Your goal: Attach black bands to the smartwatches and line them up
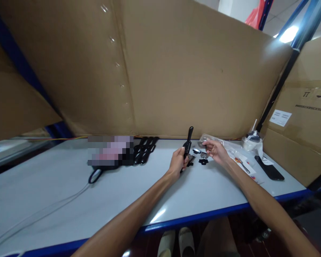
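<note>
My left hand [177, 160] is wrapped around the middle of a black spokeshave body [189, 135], whose upper handle points up and slightly right. To its right, my right hand [216, 150] is closed in a pinch over the small parts. What lies between those fingertips is too small to make out. Beneath and between the hands are a black lobed piece [203, 162], a shiny metal piece [197, 151] and other small metal parts. A clear plastic bag [211, 137] lies just behind my right hand.
Several black spokeshave bodies [145, 150] lie in a row left of centre, beside a blurred-out item [111, 151] with a cable. At right are a printed card [243, 162], a black flat case [270, 169] and a white container [253, 142]. Cardboard [189, 71] walls the table's back.
</note>
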`<state>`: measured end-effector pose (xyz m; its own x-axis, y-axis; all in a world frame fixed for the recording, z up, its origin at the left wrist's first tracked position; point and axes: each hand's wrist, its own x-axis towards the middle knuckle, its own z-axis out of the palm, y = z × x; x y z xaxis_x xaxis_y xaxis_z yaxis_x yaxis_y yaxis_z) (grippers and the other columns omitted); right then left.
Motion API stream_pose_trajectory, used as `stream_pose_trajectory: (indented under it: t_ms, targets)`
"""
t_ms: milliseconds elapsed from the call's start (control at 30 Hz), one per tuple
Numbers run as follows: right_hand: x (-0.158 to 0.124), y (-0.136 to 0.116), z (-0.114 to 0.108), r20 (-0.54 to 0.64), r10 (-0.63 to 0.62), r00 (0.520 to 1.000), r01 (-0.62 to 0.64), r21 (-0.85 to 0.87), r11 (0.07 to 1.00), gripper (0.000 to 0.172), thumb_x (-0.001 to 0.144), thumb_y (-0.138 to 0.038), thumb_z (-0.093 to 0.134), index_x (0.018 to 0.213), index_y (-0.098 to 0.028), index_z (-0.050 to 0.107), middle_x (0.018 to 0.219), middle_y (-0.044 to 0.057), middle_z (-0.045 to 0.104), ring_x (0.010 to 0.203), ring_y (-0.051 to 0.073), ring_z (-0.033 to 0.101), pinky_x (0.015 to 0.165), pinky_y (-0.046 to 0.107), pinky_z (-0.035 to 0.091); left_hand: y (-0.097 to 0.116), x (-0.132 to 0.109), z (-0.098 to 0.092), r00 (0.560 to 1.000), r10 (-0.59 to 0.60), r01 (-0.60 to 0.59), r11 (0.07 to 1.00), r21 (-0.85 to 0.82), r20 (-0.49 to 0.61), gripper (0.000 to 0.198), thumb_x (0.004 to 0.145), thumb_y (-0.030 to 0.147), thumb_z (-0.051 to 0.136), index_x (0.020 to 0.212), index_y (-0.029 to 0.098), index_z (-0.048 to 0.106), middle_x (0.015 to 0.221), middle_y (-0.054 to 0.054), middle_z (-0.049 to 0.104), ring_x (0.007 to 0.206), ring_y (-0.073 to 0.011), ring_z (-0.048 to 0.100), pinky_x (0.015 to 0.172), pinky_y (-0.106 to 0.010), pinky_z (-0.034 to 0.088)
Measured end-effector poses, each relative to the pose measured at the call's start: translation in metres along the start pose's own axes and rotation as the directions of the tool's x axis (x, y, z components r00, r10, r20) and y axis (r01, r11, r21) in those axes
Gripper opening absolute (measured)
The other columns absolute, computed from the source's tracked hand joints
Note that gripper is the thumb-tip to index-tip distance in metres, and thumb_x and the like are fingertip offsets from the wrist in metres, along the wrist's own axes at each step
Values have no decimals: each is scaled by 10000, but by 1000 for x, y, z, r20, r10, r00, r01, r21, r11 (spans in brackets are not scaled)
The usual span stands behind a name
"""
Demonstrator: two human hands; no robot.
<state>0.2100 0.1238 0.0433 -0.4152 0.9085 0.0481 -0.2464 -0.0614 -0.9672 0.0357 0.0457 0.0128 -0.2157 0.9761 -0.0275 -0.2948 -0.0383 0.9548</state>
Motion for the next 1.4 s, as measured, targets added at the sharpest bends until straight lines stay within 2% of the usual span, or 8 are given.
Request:
stream_pose_trajectory:
  t_ms: [167, 267, 367, 433, 600, 800, 1100, 1400]
  targets:
    - [-5, 3, 3, -30, -20, 999, 16, -136, 991, 376, 601, -249, 835, 957, -190, 731, 664, -43, 593, 499, 70, 475, 460, 210, 295, 2, -1, 1, 999, -30, 30, 999, 11, 25, 285, 966, 431, 453, 776, 217, 440, 429, 92, 365, 313, -63, 232, 319, -173, 167]
    - [-6, 6, 5, -47, 18, 999, -28, -214, 976, 303, 604, -288, 845, 819, -169, 666, 641, -36, 573, 542, 95, 543, 477, 216, 325, 2, -1, 1, 996, -57, 55, 998, 26, 73, 294, 977, 389, 398, 772, 196, 482, 431, 80, 371, 313, -63, 231, 315, -178, 165]
    - [-5, 10, 8, -37, 47, 998, -54, -244, 968, 351, 627, -396, 843, 720, -183, 580, 632, -27, 568, 564, 126, 589, 479, 230, 359, 0, 0, 1, 994, -65, 62, 997, 37, 91, 272, 975, 346, 383, 775, 193, 485, 437, 76, 380, 313, -63, 245, 315, -175, 162]
    - [-5, 12, 10, -22, 48, 999, -52, -261, 964, 384, 630, -450, 843, 716, -189, 574, 617, -39, 544, 512, 107, 535, 446, 229, 311, -2, 1, 1, 994, -49, 46, 998, 34, 94, 260, 973, 356, 406, 771, 202, 464, 448, 77, 391, 316, -61, 260, 317, -170, 167]
    - [-4, 15, 10, -13, 0, 1000, -4, -266, 964, 415, 611, -455, 861, 657, -190, 545, 523, -91, 383, 434, 47, 252, 425, 237, 121, -6, 1, 1, 994, -4, -4, 998, 67, 113, 297, 964, 429, 469, 758, 220, 424, 455, 79, 418, 308, -62, 290, 314, -171, 202]
    - [-3, 20, 14, 36, -17, 999, 25, -251, 968, 404, 651, -508, 808, 700, -192, 561, 568, -33, 562, 426, 65, 374, 407, 225, 196, -9, 2, -1, 988, 54, -69, 992, 105, 142, 357, 949, 529, 495, 780, 218, 445, 449, 73, 458, 281, -75, 333, 305, -188, 251]
    - [-2, 23, 14, 38, -57, 998, 64, -235, 970, 410, 650, -518, 812, 694, -192, 567, 560, -38, 581, 403, 64, 412, 392, 208, 267, -8, 4, 0, 995, -1, -4, 999, 51, 96, 389, 953, 543, 475, 736, 227, 413, 412, 88, 383, 288, -57, 238, 304, -173, 148]
    - [-4, 26, 17, 123, -59, 991, 92, -286, 954, 353, 707, -506, 750, 706, -177, 625, 655, -1, 650, 451, 81, 493, 418, 211, 361, -12, 1, 0, 980, 35, -63, 988, 138, 196, 450, 915, 629, 502, 783, 199, 515, 428, 87, 380, 289, -58, 252, 310, -180, 159]
